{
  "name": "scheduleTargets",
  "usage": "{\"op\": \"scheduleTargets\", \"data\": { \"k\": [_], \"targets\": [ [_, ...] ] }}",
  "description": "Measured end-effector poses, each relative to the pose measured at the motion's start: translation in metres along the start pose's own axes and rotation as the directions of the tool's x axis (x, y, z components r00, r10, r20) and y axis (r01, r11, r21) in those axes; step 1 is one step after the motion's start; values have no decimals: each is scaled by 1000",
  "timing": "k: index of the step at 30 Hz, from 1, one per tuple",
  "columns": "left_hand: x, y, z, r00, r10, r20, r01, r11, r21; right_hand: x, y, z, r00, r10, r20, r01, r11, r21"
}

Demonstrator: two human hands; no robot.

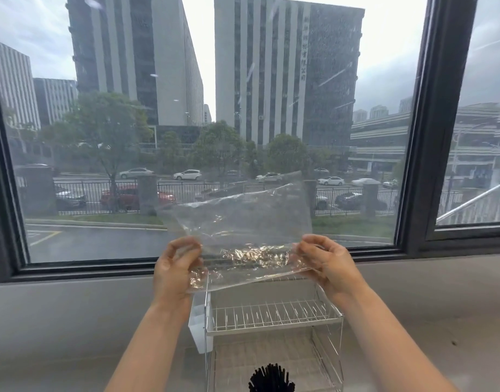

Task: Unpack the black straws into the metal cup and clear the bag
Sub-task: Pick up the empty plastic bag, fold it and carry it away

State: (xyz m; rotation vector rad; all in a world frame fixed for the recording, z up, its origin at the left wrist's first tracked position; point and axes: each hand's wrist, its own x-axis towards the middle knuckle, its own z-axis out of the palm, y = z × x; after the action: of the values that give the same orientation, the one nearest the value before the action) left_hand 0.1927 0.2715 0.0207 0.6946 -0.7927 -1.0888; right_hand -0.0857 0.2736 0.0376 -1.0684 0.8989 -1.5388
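I hold a clear plastic bag (243, 222) up in front of the window, stretched flat between both hands. My left hand (174, 268) pinches its lower left corner and my right hand (329, 264) pinches its lower right corner. The bag looks empty and its bottom strip is crinkled. A bundle of black straws (271, 379) stands upright at the bottom edge of the view, below the bag. The metal cup that holds them is cut off by the frame and hidden.
A white wire dish rack (274, 316) with two tiers stands on the grey counter (73, 321) below my hands, a white plastic holder (198, 326) clipped to its left side. A large dark-framed window (418, 165) fills the wall behind.
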Motion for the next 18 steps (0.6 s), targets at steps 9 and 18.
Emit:
{"op": "scheduleTargets", "data": {
  "k": [9, 18],
  "targets": [
    [4, -22, -5, 934, 228, -276, -77, 880, 468, 0, 8, -12, 979, -59, -197, 8, 969, -249],
    [-3, -46, 89, 918, 86, 388, -353, 625, 696, -25, -4, -90, 959, -152, -241, 14, 871, -491]
  ]
}}
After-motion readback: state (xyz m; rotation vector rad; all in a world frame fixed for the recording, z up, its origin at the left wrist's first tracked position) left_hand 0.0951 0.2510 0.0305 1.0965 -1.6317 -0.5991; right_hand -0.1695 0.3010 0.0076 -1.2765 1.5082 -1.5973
